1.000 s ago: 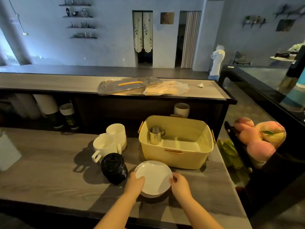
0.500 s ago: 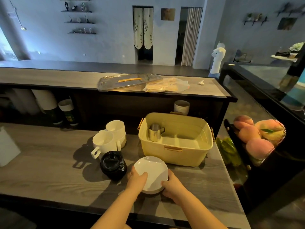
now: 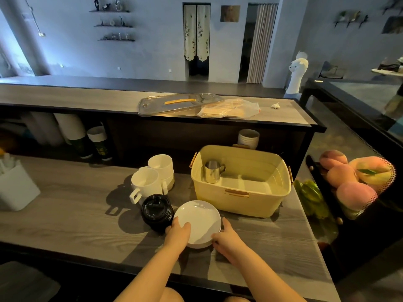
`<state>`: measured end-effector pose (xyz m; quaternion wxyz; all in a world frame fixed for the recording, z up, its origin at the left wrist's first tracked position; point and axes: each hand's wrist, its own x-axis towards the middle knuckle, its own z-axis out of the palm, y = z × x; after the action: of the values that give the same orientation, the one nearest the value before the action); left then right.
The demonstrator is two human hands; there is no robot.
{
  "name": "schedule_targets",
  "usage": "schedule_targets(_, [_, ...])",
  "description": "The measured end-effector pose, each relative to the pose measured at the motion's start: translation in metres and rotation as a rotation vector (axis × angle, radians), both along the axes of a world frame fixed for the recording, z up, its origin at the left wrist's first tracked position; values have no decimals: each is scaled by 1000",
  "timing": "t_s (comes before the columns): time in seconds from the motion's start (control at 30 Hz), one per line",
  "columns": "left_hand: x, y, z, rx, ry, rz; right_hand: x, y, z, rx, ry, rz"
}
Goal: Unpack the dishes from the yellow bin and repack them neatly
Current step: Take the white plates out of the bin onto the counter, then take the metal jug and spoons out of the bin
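A small stack of white plates sits on the grey wooden counter in front of the yellow bin. My left hand grips the stack's left rim, thumb on top. My right hand holds the right rim, fingers curled at the edge. Inside the bin stands a steel milk jug at the left; the rest of the bin's floor is bare. White mugs and a stack of black lids stand to the left of the plates.
The bin's clear lid with an orange handle and a plastic bag lie on the raised back counter. A white container stands at the far left. Peaches in netting and green vegetables sit at the right.
Both hands have slid further round the plate stack's near rims. The stack has stayed in about the same spot in front of the bin.
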<state>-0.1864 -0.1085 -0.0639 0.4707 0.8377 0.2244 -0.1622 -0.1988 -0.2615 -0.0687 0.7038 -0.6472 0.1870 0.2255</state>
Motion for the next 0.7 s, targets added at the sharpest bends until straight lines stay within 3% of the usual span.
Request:
schedule_targets(0.1, [-3,-2,6,27,-21,-42,4,-2,1,-326,-14,-23])
schedule_targets(0.17, [-5,-7,14,71,-37,-89,6,-5,6,-465,-120,-50])
schedule_targets(0.3, [0,-18,43,150,-188,-175,13,-12,34,-560,-497,-98])
schedule_targets(0.4, [13,-28,71,141,-356,-252,28,-19,61,-595,-659,-44])
schedule_targets(0.7, [70,-41,101,36,-506,-352,84,-59,84,-772,-701,-91])
